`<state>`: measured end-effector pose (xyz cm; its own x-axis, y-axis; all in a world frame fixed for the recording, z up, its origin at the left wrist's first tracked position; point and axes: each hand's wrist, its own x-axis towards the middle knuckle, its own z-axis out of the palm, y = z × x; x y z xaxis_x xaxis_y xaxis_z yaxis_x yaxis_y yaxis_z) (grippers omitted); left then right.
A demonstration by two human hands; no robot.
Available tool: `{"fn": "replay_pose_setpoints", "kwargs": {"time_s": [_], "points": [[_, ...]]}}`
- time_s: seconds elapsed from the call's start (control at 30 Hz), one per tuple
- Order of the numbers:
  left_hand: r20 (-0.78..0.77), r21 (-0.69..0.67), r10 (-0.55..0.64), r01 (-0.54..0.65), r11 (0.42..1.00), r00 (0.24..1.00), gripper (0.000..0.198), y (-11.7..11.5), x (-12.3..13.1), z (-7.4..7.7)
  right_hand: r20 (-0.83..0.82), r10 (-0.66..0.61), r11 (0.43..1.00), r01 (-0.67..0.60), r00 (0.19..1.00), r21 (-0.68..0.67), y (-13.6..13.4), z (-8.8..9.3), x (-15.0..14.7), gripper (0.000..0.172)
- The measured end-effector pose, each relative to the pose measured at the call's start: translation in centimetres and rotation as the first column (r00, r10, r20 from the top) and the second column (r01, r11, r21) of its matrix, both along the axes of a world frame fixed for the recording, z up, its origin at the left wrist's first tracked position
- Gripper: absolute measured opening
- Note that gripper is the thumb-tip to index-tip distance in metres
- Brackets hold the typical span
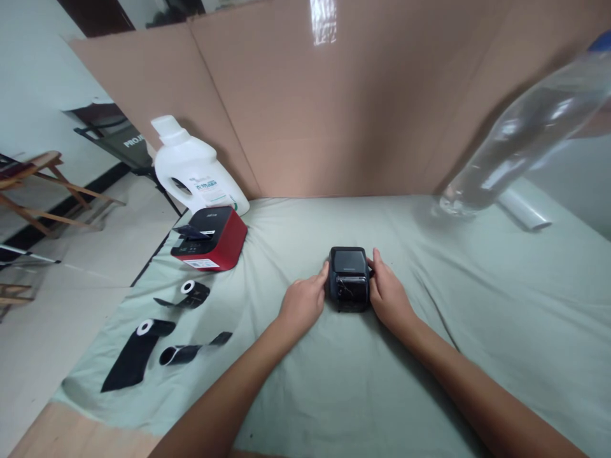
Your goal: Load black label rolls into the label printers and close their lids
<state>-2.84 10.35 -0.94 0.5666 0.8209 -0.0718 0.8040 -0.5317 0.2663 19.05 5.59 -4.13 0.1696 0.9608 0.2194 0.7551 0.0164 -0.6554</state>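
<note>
A small black label printer (351, 280) stands on the green cloth in front of me, with a dark panel on its upper part and a glossy cover below. My left hand (305, 296) is against its left side, fingertips on the casing. From the other side my right hand (389, 289) grips its right edge, thumb and fingers partly hidden by the casing. Between them the two hands hold the printer. To the left lie a black roll with a white core (195, 292), a larger partly unrolled black roll (143, 350) and a black curled strip (191, 353).
A red and black box-shaped device (212, 238) sits at the back left, before a white detergent bottle (195, 168). A cardboard sheet (334, 114) stands behind the cloth (296, 222). On the right are a large clear bottle (520, 140) and a white tube (525, 208).
</note>
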Motion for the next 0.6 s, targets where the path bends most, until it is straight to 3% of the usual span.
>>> {"fn": "replay_pose_setpoints", "kwargs": {"time_s": [0.27,0.6], "points": [[-0.258,-0.022,-0.031,0.026,0.999,0.966,0.073,0.4,0.5,2.1,0.008,-0.035,0.999,0.035,0.999,-0.008,0.1,0.4,-0.3,0.068],[-0.265,0.012,-0.022,0.026,1.000,0.964,0.073,0.1,0.4,2.1,0.010,-0.034,0.999,0.033,0.999,0.034,0.1,0.2,-0.2,0.065]]}}
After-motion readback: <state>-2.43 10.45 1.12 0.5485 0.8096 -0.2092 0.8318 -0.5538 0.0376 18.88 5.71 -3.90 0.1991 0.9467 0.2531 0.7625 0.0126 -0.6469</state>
